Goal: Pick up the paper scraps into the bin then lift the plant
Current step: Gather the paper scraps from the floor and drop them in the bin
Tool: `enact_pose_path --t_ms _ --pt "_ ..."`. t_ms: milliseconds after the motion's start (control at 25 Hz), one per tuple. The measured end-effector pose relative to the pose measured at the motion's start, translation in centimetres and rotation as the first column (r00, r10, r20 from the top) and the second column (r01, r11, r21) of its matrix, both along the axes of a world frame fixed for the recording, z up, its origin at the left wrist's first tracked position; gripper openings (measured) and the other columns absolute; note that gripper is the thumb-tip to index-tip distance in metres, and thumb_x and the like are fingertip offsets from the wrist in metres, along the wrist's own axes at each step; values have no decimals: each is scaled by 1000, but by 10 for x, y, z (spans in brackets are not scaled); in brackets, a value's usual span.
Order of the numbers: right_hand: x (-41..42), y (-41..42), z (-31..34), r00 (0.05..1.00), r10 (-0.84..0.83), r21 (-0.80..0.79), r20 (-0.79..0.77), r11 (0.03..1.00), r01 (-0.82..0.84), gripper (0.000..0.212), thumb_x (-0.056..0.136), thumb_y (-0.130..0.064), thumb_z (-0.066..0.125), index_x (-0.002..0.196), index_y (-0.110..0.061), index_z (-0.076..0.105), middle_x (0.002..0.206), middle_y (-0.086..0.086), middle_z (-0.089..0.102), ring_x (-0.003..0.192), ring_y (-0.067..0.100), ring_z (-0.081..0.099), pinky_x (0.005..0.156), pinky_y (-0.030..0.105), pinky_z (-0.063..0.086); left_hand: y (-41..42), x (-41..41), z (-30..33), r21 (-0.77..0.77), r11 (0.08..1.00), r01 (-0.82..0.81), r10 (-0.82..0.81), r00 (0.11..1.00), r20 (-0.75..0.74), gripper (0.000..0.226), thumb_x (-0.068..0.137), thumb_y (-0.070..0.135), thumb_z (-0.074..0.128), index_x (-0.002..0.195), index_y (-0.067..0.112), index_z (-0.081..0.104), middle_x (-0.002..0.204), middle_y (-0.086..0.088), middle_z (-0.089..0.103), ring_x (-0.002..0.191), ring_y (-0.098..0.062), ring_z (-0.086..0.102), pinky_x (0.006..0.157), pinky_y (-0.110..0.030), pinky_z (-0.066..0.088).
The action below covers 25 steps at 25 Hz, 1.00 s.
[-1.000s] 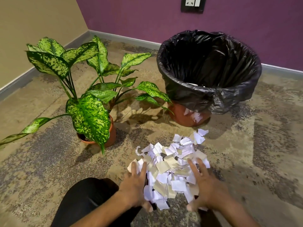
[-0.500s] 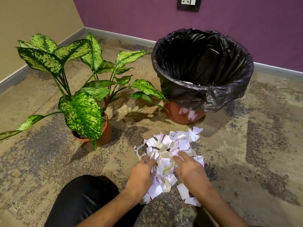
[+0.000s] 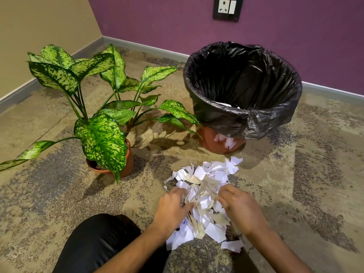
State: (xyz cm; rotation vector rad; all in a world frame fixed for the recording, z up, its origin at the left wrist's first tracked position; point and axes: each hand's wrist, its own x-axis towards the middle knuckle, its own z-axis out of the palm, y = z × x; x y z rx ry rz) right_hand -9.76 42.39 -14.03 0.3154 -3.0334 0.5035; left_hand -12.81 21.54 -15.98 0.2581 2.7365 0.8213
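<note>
A heap of white and cream paper scraps (image 3: 206, 186) lies on the floor in front of me. My left hand (image 3: 173, 209) and my right hand (image 3: 239, 208) press in on the near part of the heap from both sides, fingers curled around a bunch of scraps. Beyond the heap stands the bin (image 3: 242, 91), a brown tub lined with a black bag, open at the top, with a few scraps showing inside. To its left stands the plant (image 3: 98, 115), speckled green leaves in a brown pot (image 3: 129, 162).
My knee in black cloth (image 3: 98, 243) is at the lower left. The purple wall with a switch plate (image 3: 227, 8) runs behind the bin, and a tan wall closes the corner on the left. One loose scrap (image 3: 232, 246) lies near my right forearm.
My hands have gone from spread flat at the heap's sides to curled together, bunching the scraps between them. The view has tilted up slightly.
</note>
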Motion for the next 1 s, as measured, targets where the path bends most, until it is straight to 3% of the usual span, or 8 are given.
enact_pose_path --t_ms 120,200,320,440,600,720,840,1000 --pt "-4 -1 25 999 -48 -56 15 997 49 8 84 -24 70 82 -17 71 85 -10 65 62 13 60 55 24 46 11 -8 3 -70 997 -12 13 1000 19 11 93 19 57 99 17 66 97 4 64 68 -2 61 56 -11 49" --pt "-9 1 42 993 -74 -126 90 988 85 12 87 -27 67 82 -16 71 86 -10 65 70 12 60 62 24 45 10 -12 5 -83 996 -18 19 1000 18 16 94 9 51 93 14 67 87 2 64 59 -3 60 46 -10 44" --pt "-13 8 75 998 -47 -200 48 978 56 6 79 -23 75 76 -19 72 80 -10 68 71 10 63 65 31 53 -1 -17 12 -67 997 -38 35 998 -43 17 91 8 53 86 16 67 81 6 63 59 -2 60 53 -15 50" --pt "-17 14 123 996 -78 -266 -49 962 62 4 75 -23 79 76 -24 75 79 -17 70 72 0 63 69 25 53 -14 -21 24 -31 996 -80 77 993 -87 11 91 12 58 89 15 68 77 7 63 58 -3 61 54 -18 52" --pt "-34 18 205 964 -177 -431 -200 899 76 4 77 -23 72 79 -24 75 81 -19 69 67 -4 64 60 13 52 -23 -20 44 41 995 -87 93 979 -181 6 89 13 64 88 13 70 76 7 64 55 -2 61 54 -20 53" --pt "-75 27 237 910 -309 -485 -278 862 144 7 78 -20 72 84 -21 75 75 -19 67 60 7 65 53 25 55 -18 -19 61 101 988 -115 131 976 -172 5 90 16 63 88 17 68 80 11 60 56 0 60 55 -15 51" --pt "-130 36 241 870 -387 -402 -306 881 250 10 81 -26 72 88 -20 75 65 -13 63 58 5 58 63 28 52 -14 -16 73 116 987 -111 129 979 -161 9 92 19 60 90 20 69 84 11 59 61 1 60 59 -6 47" --pt "-182 44 220 902 -396 -124 -174 917 379 8 83 -17 67 86 -16 75 65 -1 58 70 15 51 72 22 37 -13 -16 79 155 982 -111 139 973 -182 9 90 21 62 86 22 70 84 14 61 65 1 60 64 -15 52"
